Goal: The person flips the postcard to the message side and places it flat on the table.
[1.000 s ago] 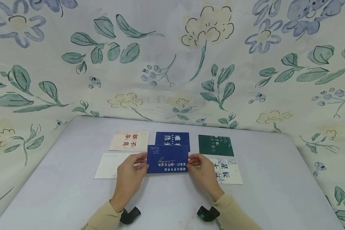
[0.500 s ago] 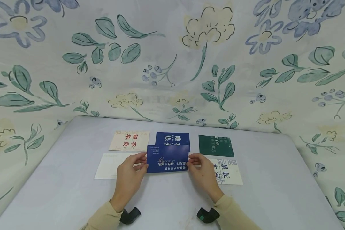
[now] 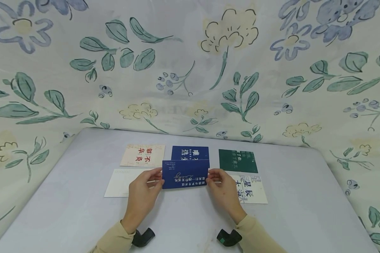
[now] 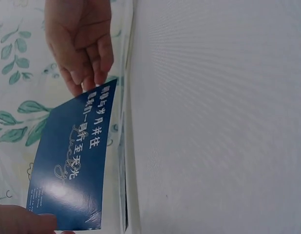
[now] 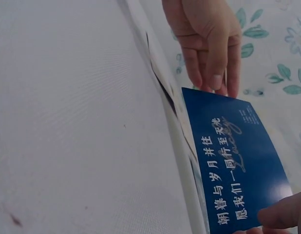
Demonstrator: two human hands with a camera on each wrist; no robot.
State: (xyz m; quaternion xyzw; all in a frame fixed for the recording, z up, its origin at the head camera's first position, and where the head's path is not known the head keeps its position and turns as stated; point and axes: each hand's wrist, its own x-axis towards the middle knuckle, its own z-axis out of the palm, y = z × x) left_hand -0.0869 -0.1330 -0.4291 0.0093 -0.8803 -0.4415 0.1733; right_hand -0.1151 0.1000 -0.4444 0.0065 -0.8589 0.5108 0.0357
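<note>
Both hands hold a dark blue postcard [image 3: 185, 174] with white lettering and the gold word "Lucky", raised above the table. My left hand [image 3: 145, 189] pinches its left edge between thumb and fingers, and my right hand [image 3: 223, 191] pinches the right edge. The left wrist view shows the printed face of the postcard [image 4: 72, 156] with the right hand [image 4: 82, 44] at its far end. From the right wrist, the postcard [image 5: 238, 161] has the left hand [image 5: 211, 44] at its far edge. Behind it lies another blue card [image 3: 190, 151], partly covered.
On the white table [image 3: 82, 218] lie a cream card with red characters [image 3: 142, 155], a plain white card [image 3: 117, 182], a green card [image 3: 238, 161] and a white card with blue characters [image 3: 253, 189]. A flowered cloth [image 3: 183, 70] hangs behind the table.
The held postcard tilts slightly, its lower edge rising a little in view. Both hands keep their hold and stay nearly in place.
</note>
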